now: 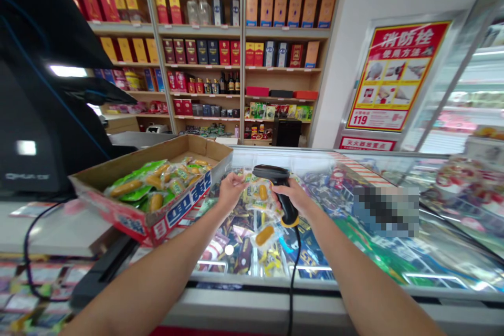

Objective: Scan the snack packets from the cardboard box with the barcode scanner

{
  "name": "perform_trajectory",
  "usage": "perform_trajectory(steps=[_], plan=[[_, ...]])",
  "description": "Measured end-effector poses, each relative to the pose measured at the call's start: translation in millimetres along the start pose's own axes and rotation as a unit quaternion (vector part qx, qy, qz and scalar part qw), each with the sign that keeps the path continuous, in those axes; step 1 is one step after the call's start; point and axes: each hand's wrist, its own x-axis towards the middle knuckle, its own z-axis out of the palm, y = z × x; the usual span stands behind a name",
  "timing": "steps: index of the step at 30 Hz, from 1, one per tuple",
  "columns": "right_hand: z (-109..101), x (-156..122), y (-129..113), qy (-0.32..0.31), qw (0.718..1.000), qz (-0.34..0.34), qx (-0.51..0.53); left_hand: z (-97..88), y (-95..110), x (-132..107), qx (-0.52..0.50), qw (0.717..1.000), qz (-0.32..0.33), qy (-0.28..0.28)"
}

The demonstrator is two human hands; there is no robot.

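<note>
A black barcode scanner (290,211) with a yellow-trimmed base end is gripped in my right hand (296,197), its head pointing left and its cable hanging down. My left hand (232,189) is closed in a pinch at the edge of a clear sausage packet (263,192), left of the scanner. Several such packets lie close together or overlap there; exactly where one ends is hard to see. Another single sausage packet (265,235) lies nearer me on the glass freezer top (220,268). At left stands an open cardboard carton (185,210) holding several more packets and green wrappers.
A black checkout terminal (35,131) rises at the far left. Colourful packages show through the freezer's glass. Behind are shelves (202,31) of boxes and bottles, with a red and yellow poster (397,76) on the right wall. The scanner's cable (292,283) crosses the front edge.
</note>
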Motion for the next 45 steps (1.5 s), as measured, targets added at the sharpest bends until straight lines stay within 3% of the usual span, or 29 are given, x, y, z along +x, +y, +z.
perform_trajectory(steps=[8,15,21,28,31,34,37,39,42,45], plan=[[-1,1,0,-0.009,1.000,0.000,-0.004,1.3,2,-2,-0.029,0.999,-0.016,-0.010],[2,1,7,-0.003,1.000,0.008,-0.013,5.1,19,-1,-0.131,0.985,-0.110,0.028],[20,14,-8,-0.012,1.000,-0.014,-0.024,-2.6,40,17,-0.217,0.971,-0.046,0.091],[71,44,-58,-0.074,0.994,-0.057,-0.049,-28.3,66,38,-0.215,0.953,0.063,0.203],[89,51,-67,-0.106,0.989,-0.074,-0.067,-30.9,70,35,-0.215,0.951,0.078,0.207],[94,51,-68,-0.107,0.989,-0.075,-0.068,-28.4,69,32,-0.215,0.954,0.076,0.196],[82,44,-65,-0.082,0.992,-0.068,-0.063,-22.7,60,29,-0.200,0.964,0.058,0.164],[65,36,-61,-0.038,0.997,-0.054,-0.050,-17.1,49,26,-0.176,0.978,0.025,0.111],[27,22,-47,0.045,0.998,-0.031,-0.020,-7.4,28,15,-0.072,0.997,-0.008,0.009],[-16,10,-27,0.128,0.991,-0.024,0.041,0.3,14,1,0.085,0.991,0.034,-0.099]])
